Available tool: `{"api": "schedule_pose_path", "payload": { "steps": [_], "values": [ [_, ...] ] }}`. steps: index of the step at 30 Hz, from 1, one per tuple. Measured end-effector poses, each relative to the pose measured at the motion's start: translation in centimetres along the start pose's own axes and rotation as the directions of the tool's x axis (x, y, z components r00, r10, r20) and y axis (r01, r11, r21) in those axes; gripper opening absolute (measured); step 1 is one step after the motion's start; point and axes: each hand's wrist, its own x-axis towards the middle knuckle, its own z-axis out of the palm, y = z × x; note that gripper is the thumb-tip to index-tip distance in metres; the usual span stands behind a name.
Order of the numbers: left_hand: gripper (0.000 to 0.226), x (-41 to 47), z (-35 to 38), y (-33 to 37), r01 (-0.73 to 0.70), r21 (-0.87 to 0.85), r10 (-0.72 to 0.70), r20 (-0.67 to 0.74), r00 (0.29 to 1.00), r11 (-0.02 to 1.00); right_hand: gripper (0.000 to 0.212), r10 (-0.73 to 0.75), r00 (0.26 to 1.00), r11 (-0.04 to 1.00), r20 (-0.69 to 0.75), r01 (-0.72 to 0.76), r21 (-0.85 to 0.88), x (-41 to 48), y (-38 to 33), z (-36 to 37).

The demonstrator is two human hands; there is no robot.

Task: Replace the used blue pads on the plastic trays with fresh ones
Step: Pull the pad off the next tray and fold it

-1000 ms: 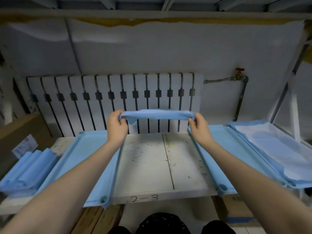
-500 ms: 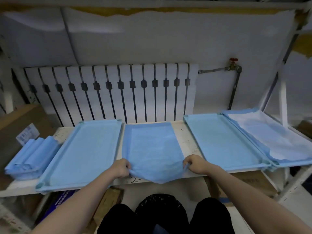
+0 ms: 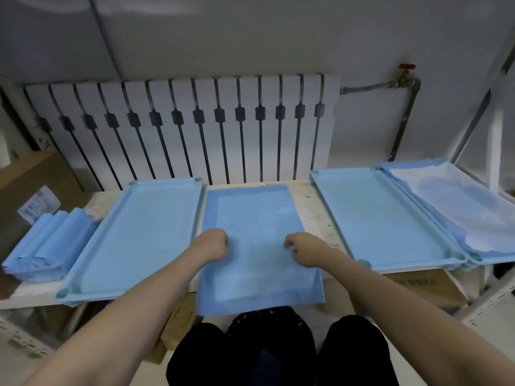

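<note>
a blue pad [image 3: 259, 215] lies flat on the desk [image 3: 313, 210] between the left tray [image 3: 133, 235] and the right tray [image 3: 376, 218], its near edge overhanging. the left hand [image 3: 211, 245] and right hand [image 3: 305, 249] rest on it, fingers curled; i can't tell whether they pinch it.

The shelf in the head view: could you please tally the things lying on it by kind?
Bare trays: 2
Pad-draped tray: 1
Spread pad: 1
Stack of folded pads: 1 (the sheets in it cannot be counted)
Total: 5
</note>
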Motion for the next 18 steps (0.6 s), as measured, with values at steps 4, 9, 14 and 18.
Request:
{"api": "schedule_pose_path", "payload": {
  "steps": [4, 9, 14, 18],
  "values": [
    [0.04, 2.1, 1.1, 1.1, -0.041, -0.025, 0.041, 0.01, 0.999, 0.999, 0.052, -0.157, 0.987, 0.985, 0.017, 0.158, -0.074, 2.4, -1.4, 2.5],
    [0.037, 4.1, 2.0, -0.5, 0.03, 0.079, -0.039, 0.116, 0.992, 0.996, 0.05, 0.144, 0.983, 0.967, -0.115, -0.165, -0.195, 4.7, 3.7, 3.8],
    [0.031, 7.6, 0.9, -0.8, 0.056, 0.02, -0.056, 0.032, 0.998, 0.998, 0.036, 0.022, 0.96, 0.964, -0.279, -0.095, -0.249, 8.2, 3.1, 1.7],
    [0.04, 10.6, 0.8, 1.5, -0.022, -0.062, 0.022, -0.002, 1.0, 0.998, 0.051, -0.161, 0.972, 0.981, -0.173, 0.139, -0.133, 11.5, -1.1, 2.2]
  ]
}}
